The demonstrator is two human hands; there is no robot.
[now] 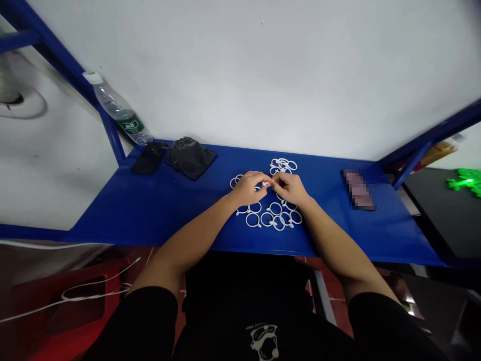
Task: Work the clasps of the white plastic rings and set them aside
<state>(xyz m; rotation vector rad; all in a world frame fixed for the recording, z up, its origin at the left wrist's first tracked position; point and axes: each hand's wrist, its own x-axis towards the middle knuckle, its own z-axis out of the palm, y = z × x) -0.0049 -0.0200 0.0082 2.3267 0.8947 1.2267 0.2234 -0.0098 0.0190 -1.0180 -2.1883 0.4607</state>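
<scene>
Head view shows the left hand pinching a small white piece between thumb and fingers; the right hand meets it with bunched fingertips, their hold too small to tell. White tabbed rings lie around both hands on the blue worktop, with a phone to the right hand's right.

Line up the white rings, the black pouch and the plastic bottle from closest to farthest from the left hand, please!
From the left hand, in the head view:
1. White rings: spread on the blue table right around the hands.
2. Black pouch: to the left, on the table.
3. Plastic bottle: farther left, beyond the pouch.
</scene>
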